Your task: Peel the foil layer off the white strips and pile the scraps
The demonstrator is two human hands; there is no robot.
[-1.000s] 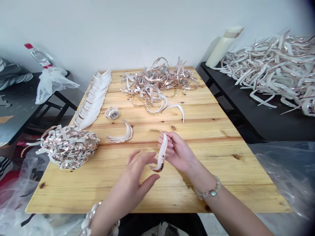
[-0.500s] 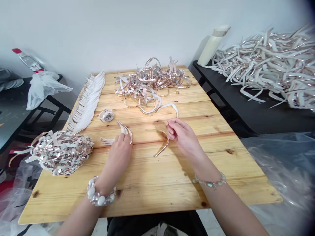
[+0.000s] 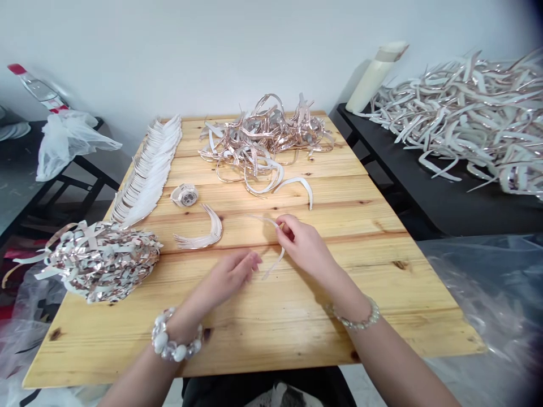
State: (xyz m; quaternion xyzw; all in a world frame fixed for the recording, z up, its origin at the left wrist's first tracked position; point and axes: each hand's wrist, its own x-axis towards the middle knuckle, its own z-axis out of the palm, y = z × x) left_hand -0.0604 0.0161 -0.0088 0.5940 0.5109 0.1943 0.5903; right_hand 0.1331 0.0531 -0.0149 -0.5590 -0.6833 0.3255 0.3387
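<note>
My right hand (image 3: 303, 246) pinches a thin, curved white strip (image 3: 278, 261) by its middle, its two ends bowing out to the left above the wooden table. To its left, my left hand (image 3: 232, 275) has its fingers loosely stretched toward the strip, slightly smeared by motion, and holds nothing. Beyond that hand lies a small stack of nested curved strips (image 3: 212, 232). A single curved white strip (image 3: 303, 183) rests on the wood past my right hand.
A tangled heap of shiny rose-gold and white strips (image 3: 267, 135) sits at the table's back. On the left are a long row of stacked strips (image 3: 148, 169), a small coiled roll (image 3: 185, 195) and a bundled shiny mass (image 3: 102, 263). A larger pile (image 3: 466, 118) covers the black side table (image 3: 449, 209).
My left hand has left the stack of strips and moved right, toward my other hand. My right hand has shifted slightly left, and the strip in it now shows its white face.
</note>
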